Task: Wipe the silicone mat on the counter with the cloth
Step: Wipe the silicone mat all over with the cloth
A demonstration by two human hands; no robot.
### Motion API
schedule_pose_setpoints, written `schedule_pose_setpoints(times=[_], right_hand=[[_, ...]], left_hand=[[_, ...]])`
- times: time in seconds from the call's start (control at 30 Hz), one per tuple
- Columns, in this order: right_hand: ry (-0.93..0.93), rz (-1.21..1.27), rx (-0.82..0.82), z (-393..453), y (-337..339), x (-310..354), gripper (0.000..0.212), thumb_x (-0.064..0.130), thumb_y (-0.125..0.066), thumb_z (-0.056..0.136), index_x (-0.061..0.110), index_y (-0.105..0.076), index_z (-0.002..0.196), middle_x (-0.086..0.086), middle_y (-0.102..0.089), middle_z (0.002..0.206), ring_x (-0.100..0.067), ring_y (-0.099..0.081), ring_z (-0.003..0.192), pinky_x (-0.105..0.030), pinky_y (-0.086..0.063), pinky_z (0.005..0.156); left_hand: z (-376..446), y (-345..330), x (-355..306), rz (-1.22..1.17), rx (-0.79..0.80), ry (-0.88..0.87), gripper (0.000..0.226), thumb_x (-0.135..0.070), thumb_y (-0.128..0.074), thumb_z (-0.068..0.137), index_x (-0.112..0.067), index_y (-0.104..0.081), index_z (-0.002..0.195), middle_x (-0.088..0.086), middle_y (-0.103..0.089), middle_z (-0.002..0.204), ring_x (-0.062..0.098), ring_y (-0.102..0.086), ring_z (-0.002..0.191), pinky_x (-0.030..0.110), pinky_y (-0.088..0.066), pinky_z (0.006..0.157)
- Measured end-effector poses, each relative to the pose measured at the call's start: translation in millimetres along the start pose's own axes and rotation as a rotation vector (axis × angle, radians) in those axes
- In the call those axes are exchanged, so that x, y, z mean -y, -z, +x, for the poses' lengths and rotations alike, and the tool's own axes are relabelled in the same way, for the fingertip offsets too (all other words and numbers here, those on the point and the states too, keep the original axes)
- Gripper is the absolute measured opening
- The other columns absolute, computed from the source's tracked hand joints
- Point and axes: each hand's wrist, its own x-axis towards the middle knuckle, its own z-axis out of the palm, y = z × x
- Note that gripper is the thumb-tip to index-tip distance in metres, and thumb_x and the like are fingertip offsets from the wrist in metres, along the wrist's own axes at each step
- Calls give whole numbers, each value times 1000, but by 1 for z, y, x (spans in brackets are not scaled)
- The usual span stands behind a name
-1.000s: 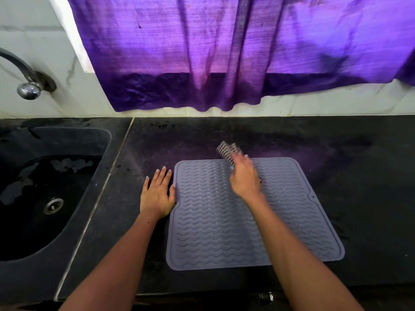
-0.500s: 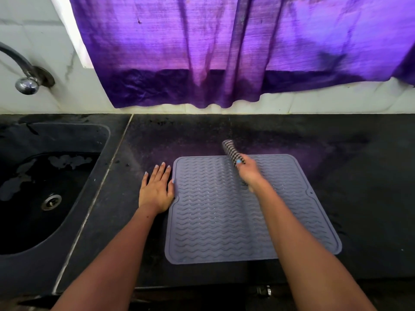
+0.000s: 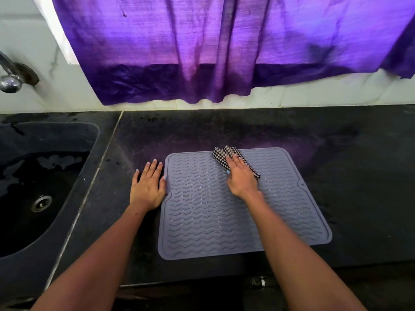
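Note:
A grey silicone mat [image 3: 208, 212] with wavy ridges lies flat on the dark counter [image 3: 348, 176]. A black-and-white checked cloth [image 3: 222, 153] sits folded on the mat's far edge, near the middle. My right hand [image 3: 241, 176] lies on top of the cloth with straight fingers and presses it onto the mat; most of the cloth is hidden under the palm. My left hand [image 3: 148, 185] rests flat on the counter, fingers straight, with its thumb side against the mat's left edge.
A dark sink [image 3: 33, 189] with a metal drain is set into the counter at the left, with a chrome tap [image 3: 9, 81] above it. A purple curtain [image 3: 224, 48] hangs over the white tiled wall behind. The counter's front edge runs just below the mat.
My right hand held the cloth raised off the mat's far edge. Now it has come down flat on the cloth and presses it on the mat. My left hand has stayed in place.

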Motion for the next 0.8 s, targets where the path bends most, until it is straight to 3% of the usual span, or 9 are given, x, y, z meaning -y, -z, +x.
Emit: schedule_pose_setpoints(times=[0.17, 0.27, 0.33, 0.37, 0.5, 0.57, 0.63, 0.73, 0.8], right_hand=[[-59, 260, -63, -1, 8, -4, 52, 8, -42, 93, 19, -34, 143, -5, -36, 149, -23, -36, 135, -32, -27, 111], [-358, 907, -170, 12, 23, -7, 36, 9, -42, 94, 16, -52, 128, -8, -59, 125, -26, -56, 111, -35, -44, 92], [-592, 1432, -319, 20, 47, -12, 36, 4, -38, 94, 12, -53, 126, -16, -58, 127, -24, -57, 102, -34, -47, 85], [-663, 1525, -433, 21, 54, -18, 38, 3, -35, 96, 11, -50, 130, -17, -56, 130, -25, -56, 103, -31, -48, 83], [-518, 913, -600, 9, 72, -25, 43, 9, -38, 98, 19, -38, 140, -7, -50, 136, -24, -52, 116, -17, -38, 81], [-342, 559, -479, 7, 58, -24, 49, 8, -45, 94, 22, -37, 140, -7, -52, 133, -26, -55, 112, -33, -46, 94], [-199, 245, -197, 6, 33, -26, 54, 11, -46, 92, 20, -31, 143, -13, -45, 140, -30, -49, 121, -45, -40, 104], [-115, 7, -32, 2, 6, -30, 62, 18, -42, 93, 14, -15, 148, -11, -13, 157, -25, -14, 144, -35, -11, 119], [-108, 16, -43, 4, 4, -33, 63, 16, -42, 92, 15, -13, 148, -8, -9, 158, -22, -10, 145, -33, -6, 119]], left_hand=[[-2, 1, -2, -5, -4, 5, 87, -57, 8, 75, -18, -19, 148, -2, -11, 157, 13, -4, 145, 39, 1, 116], [-2, 1, -2, -9, -9, 5, 87, -57, 7, 75, -18, -20, 148, -2, -12, 157, 13, -5, 145, 40, 0, 116], [-2, 2, -2, -17, -15, 8, 86, -57, 5, 76, -19, -21, 147, -2, -13, 157, 13, -6, 145, 40, -1, 116], [-1, 2, -1, -16, -15, 8, 85, -57, 5, 76, -19, -21, 147, -2, -13, 157, 13, -6, 145, 40, -1, 116], [-1, 0, -1, -7, -21, 3, 85, -57, 4, 76, -19, -22, 147, -2, -14, 157, 13, -7, 145, 39, -1, 116], [-1, 0, 0, -9, -25, 6, 85, -57, 4, 76, -19, -23, 147, -2, -15, 157, 13, -8, 145, 39, -1, 116], [-1, -1, 0, -16, -30, 6, 85, -57, 3, 77, -18, -24, 147, -2, -16, 156, 13, -8, 144, 39, -1, 116], [0, -3, 0, -17, -36, 5, 84, -57, 2, 77, -18, -24, 147, -2, -16, 156, 13, -8, 144, 39, -2, 116], [0, -3, 0, -9, -43, 11, 84, -57, 2, 77, -19, -24, 147, -2, -16, 156, 13, -8, 144, 39, -1, 115]])
